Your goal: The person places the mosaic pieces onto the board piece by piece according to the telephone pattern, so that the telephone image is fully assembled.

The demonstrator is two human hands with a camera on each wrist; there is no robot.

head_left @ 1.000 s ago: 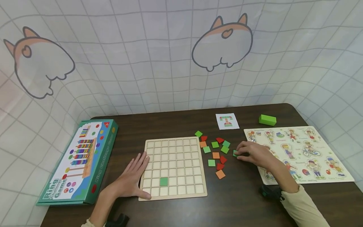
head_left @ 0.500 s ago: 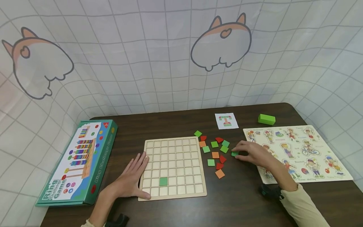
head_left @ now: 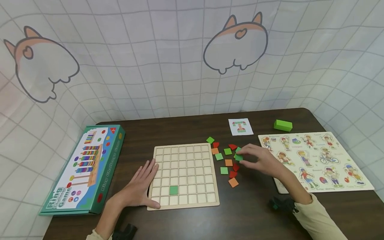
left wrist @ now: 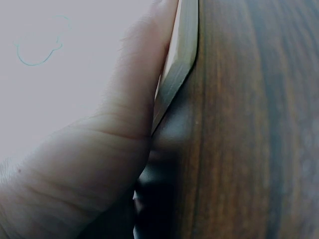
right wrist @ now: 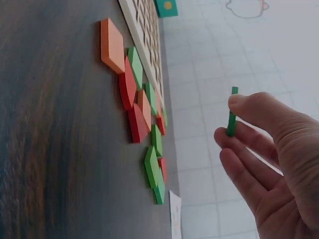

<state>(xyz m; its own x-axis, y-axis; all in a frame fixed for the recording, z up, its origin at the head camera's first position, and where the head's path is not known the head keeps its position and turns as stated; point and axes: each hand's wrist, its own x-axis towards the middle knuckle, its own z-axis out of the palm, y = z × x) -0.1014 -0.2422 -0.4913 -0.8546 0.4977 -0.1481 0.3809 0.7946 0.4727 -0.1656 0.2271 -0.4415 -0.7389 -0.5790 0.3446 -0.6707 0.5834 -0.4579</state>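
Observation:
My left hand (head_left: 135, 191) lies spread along the left edge of a pale wooden grid board (head_left: 191, 180), its thumb over the near corner. One green square tile (head_left: 173, 190) fills a cell in the lower left of that grid. My right hand (head_left: 264, 162) pinches a green tile (right wrist: 232, 112) between thumb and fingertips, lifted above the table in the right wrist view. Below and left of it lie several loose tiles: green squares (head_left: 224, 170), orange squares (head_left: 233, 182) and red pieces with a curved side (head_left: 233, 174).
A small card with a printed tile pattern (head_left: 241, 126) lies behind the loose tiles. To the right are a picture puzzle board (head_left: 318, 160) and a bright green block (head_left: 283, 125). A ring game box (head_left: 84, 170) stands left, and a white curtain (head_left: 186, 60) hangs behind the table.
My right hand has picked the green tile up off the table and moved it left, over the loose tiles. My left hand stays on the board's edge.

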